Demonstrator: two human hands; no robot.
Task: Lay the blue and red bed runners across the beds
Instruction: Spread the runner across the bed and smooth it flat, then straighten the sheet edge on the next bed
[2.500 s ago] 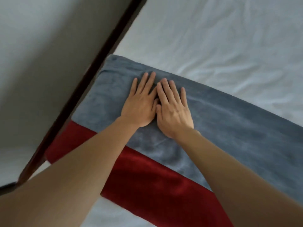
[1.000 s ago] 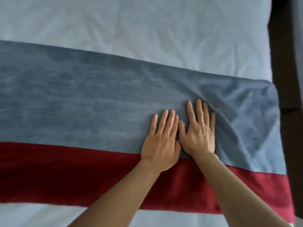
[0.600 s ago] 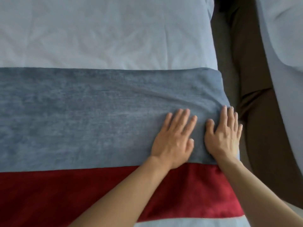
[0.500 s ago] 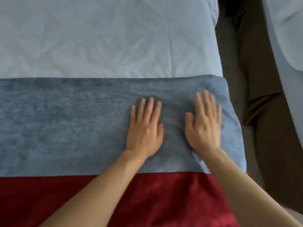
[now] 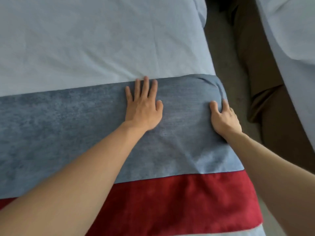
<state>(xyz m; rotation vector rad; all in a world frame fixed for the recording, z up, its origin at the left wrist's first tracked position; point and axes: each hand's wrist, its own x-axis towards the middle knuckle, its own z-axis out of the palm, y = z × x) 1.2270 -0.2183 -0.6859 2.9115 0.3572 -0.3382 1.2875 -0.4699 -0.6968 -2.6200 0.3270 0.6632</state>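
The blue bed runner (image 5: 68, 125) lies across the white bed (image 5: 102, 40), and the red bed runner (image 5: 187, 201) lies beside it on the near side, their long edges meeting. My left hand (image 5: 143, 109) presses flat on the blue runner, fingertips at its far edge. At the bed's right side my right hand (image 5: 223, 118) holds the blue runner's end, thumb on top and fingers curled down over the edge. Small creases in the cloth run up from that hand.
A narrow strip of grey floor (image 5: 226, 48) separates this bed from a second white bed (image 5: 289, 31) at the right. Dark brown bed-base fabric (image 5: 272, 116) shows below that second bed. The red runner's right end hangs over the bed side.
My left hand slid forward to the blue runner's far edge. My right hand moved right, from lying flat on the runner to curling over its end at the bed side.
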